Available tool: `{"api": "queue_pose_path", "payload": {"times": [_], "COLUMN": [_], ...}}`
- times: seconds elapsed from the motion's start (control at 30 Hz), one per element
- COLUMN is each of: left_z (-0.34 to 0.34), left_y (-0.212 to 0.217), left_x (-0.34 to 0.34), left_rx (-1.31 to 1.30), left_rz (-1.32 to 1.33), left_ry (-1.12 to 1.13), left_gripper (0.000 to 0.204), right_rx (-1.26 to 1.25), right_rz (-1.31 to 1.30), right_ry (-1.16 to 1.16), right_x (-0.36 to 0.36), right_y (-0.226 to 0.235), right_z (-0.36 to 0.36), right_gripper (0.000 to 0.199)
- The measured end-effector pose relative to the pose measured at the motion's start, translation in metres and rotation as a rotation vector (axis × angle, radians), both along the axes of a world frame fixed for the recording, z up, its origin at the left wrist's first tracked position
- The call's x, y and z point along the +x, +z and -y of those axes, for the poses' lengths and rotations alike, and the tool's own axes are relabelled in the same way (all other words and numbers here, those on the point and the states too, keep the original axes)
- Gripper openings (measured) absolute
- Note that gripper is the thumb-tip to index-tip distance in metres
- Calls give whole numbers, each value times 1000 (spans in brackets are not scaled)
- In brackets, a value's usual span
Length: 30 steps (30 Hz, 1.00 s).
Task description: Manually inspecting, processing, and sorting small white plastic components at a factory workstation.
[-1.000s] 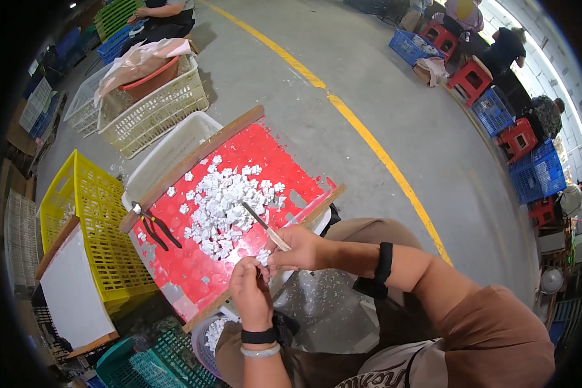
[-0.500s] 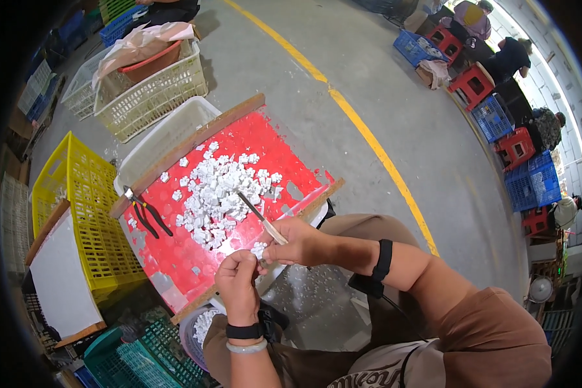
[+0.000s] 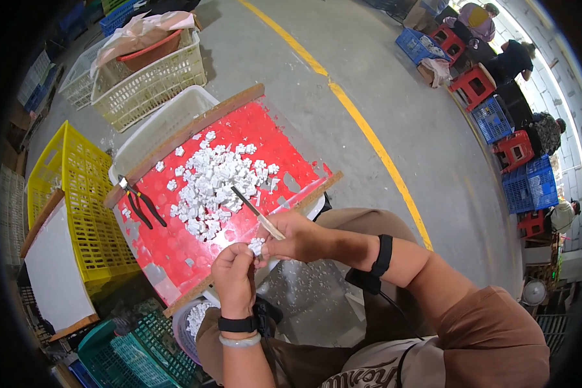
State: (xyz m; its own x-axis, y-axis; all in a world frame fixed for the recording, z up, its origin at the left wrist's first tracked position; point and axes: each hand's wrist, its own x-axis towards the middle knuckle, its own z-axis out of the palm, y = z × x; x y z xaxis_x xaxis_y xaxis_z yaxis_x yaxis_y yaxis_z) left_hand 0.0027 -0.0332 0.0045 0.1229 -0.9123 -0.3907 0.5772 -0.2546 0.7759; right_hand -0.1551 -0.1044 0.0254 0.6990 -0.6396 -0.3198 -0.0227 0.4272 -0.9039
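White piece (image 3: pixel 257 246) sits right between the fingers (image 3: pixel 242 252): left hand (image 3: pixel 234 275) pinches it, right hand (image 3: pixel 296 238) meets it, gripping a slim tool (image 3: pixel 269 226) angled away.

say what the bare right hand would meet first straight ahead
Going left, the right hand would likely meet the small white lobed piece, then the bare left hand; depth is unclear.

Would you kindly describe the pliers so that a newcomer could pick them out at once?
Find the large red board beside the yellow crate. Toward its left corner, left of the heap of white pieces, lie the pliers. Their two dark, spread handles, yellow near the joint, set them apart from those pieces and the slim tool in the right hand.
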Motion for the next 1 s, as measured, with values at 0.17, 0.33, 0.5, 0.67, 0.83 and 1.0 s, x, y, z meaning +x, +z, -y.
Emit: {"api": "queue_pose_path", "payload": {"times": [0.17,0.33,0.5,0.67,0.83,1.0], "left_z": [1,-1,-3,-8,0,-4], "left_y": [1,1,5,4,13,11], "left_x": [0,-1,-5,-3,-13,5], "left_rx": [55,82,70,10,-14,-13], "left_rz": [-116,-84,140,513,501,468], "left_ry": [-30,21,112,147,124,101], "left_gripper": [8,7,5,2,4,10], "right_rx": [-19,-37,-154,-93,35,-332], "right_rz": [29,-45,-195,-160,-77,-222], "right_ry": [-7,-38,-82,-104,-56,26], "right_x": [-2,3,7,15,2,12], "right_y": [-10,5,3,-2,-8,-12], "right_z": [0,-3,-7,-8,3,1], "right_gripper": [12,10,9,11,15,26]}}
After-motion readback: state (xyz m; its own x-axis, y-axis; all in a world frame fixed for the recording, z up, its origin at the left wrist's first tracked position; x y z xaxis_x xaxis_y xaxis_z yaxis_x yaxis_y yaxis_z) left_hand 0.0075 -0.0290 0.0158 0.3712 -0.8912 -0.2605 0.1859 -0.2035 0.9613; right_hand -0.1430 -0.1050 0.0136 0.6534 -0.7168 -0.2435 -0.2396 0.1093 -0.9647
